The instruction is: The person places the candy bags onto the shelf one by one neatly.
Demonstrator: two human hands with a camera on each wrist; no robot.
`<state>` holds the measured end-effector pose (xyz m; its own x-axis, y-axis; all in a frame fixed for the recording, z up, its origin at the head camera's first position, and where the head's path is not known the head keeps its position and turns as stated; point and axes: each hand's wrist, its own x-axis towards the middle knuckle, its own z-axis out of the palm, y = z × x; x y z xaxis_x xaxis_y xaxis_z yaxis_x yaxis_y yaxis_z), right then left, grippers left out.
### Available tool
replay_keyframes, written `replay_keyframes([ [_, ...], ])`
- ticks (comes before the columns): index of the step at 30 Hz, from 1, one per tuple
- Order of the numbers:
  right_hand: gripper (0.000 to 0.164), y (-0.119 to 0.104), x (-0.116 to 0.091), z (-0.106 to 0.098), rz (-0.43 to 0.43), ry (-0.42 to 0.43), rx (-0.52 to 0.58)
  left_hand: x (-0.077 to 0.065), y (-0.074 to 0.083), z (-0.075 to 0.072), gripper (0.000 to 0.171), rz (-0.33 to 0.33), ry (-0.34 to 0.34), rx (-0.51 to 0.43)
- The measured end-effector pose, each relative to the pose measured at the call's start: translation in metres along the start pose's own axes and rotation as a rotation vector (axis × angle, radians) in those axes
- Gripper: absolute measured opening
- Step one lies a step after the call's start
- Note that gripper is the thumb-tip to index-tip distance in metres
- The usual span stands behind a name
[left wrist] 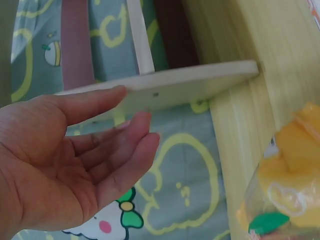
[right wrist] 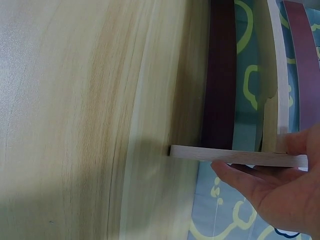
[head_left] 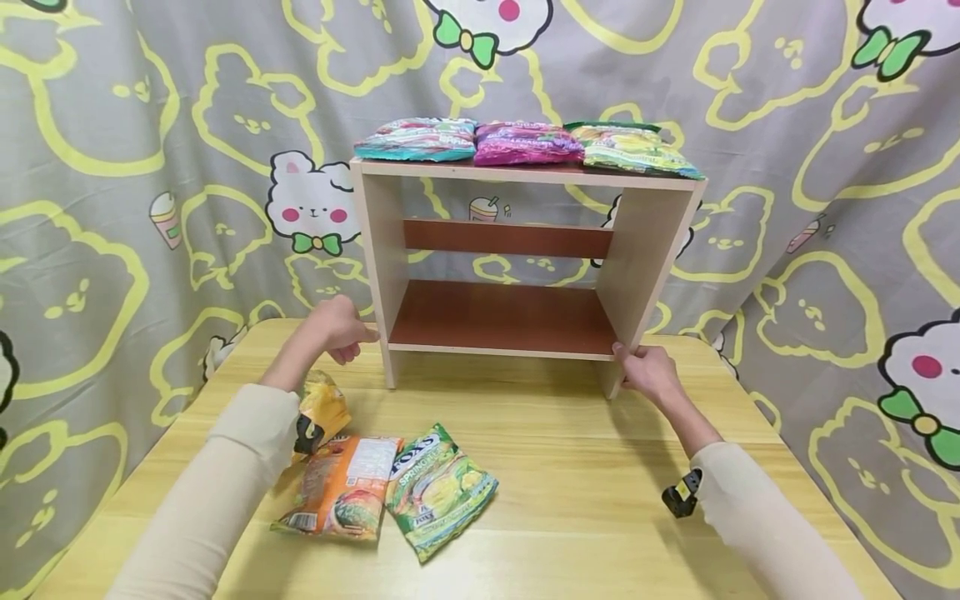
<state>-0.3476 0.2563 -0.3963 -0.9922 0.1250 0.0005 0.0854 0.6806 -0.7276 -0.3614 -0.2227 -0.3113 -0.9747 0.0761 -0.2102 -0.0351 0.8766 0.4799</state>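
A small wooden shelf (head_left: 502,317), with pale side panels and reddish-brown boards, stands upright on the table. My right hand (head_left: 648,371) grips its right side panel (right wrist: 240,156) near the lower board, thumb on the inner side and fingers outside. At the opposite side, my left hand (head_left: 337,327) is beside the left panel (left wrist: 200,86). In the left wrist view its fingers are loosely bent with nothing in the palm, and the thumb tip is at the panel's edge; contact is unclear.
On the shelf's top lie a teal candy bag (head_left: 420,140), a magenta one (head_left: 527,143) and a yellow-green one (head_left: 633,148). A green Fox's bag (head_left: 441,492), an orange bag (head_left: 352,487) and a yellow bag (head_left: 326,402) lie front left on the table. A patterned curtain (head_left: 247,125) hangs behind.
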Motion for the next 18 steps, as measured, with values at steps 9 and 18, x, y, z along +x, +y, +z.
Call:
replay_keyframes([
  [9,0.061,0.0,0.001,0.001,0.006,0.012,-0.002,-0.005,-0.027,-0.015,0.031,-0.091,-0.055,0.048],
  [18,0.063,0.0,0.0,0.0,0.008,0.009,-0.008,-0.009,-0.057,-0.021,0.061,-0.104,-0.136,0.345],
])
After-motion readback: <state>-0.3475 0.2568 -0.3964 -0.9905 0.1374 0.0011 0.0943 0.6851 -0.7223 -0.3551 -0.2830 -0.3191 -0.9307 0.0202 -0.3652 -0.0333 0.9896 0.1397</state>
